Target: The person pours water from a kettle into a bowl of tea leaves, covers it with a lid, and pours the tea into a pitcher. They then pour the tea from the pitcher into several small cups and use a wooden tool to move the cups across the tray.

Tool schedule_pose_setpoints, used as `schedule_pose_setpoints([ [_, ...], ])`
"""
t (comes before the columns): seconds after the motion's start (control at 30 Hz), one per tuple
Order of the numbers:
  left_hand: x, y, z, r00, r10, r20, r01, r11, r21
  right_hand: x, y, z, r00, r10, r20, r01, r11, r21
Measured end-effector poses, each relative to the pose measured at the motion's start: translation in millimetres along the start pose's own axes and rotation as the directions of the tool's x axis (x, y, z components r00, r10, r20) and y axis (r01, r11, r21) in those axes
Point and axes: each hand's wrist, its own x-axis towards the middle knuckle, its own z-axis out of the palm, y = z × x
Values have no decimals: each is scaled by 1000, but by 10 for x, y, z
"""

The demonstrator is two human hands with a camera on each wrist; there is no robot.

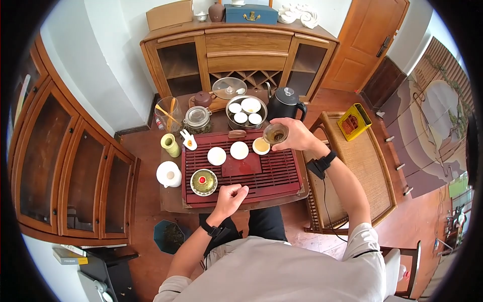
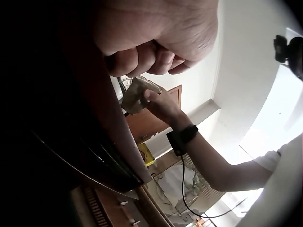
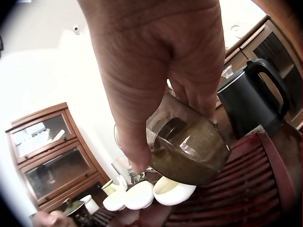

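Observation:
My right hand (image 1: 298, 135) grips a clear glass tea pitcher (image 1: 275, 134), thumb on one side and fingers on the other. In the right wrist view the pitcher (image 3: 189, 146) is tilted, with brownish liquid inside, close over a white teacup (image 3: 174, 193). That teacup (image 1: 261, 146) holds yellowish tea; two more white teacups (image 1: 239, 150) stand in a row to its left. My left hand (image 1: 230, 200) is curled into a fist with nothing visible in it, at the front edge of the dark red slatted tea tray (image 1: 282, 189). A lidded bowl (image 1: 204, 182) with a red knob sits left of it.
Behind the tray stand a black kettle (image 1: 288, 104), a metal pot (image 1: 246, 123) of white cups and a lidded glass jar (image 1: 197, 119). A white jug (image 1: 169, 174) and a green bamboo-like cup (image 1: 170, 145) are at the left. A yellow tin (image 1: 353, 122) stands on the right side table.

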Motion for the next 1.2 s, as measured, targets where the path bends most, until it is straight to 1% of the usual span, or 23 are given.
schedule_pose_setpoints([
  [0.1, 3, 38, 23, 1000, 24, 0, -24, 999, 34, -11, 6, 1, 1000, 4, -3, -4, 1000, -9],
  [0.2, 7, -20, 25, 999, 46, 4, -46, 997, 69, -15, 16, 6, 1000, -2, -3, 2, 1000, -13],
  [0.33, 4, -34, 28, 999, 50, -8, -50, 996, 68, -15, 40, 19, 1000, 14, 8, -14, 1000, -14],
  [0.5, -7, 13, 11, 1000, 8, 11, -9, 996, 90, -23, 47, 36, 1000, 20, 10, -20, 1000, -6],
  [0.73, -6, 45, 22, 999, 34, 0, -34, 997, 71, -36, 57, 45, 999, 37, 22, -37, 999, -18],
  [1.2, -11, -5, 19, 1000, 19, -9, -18, 996, 87, -45, 61, 51, 998, 57, 29, -57, 998, -8],
])
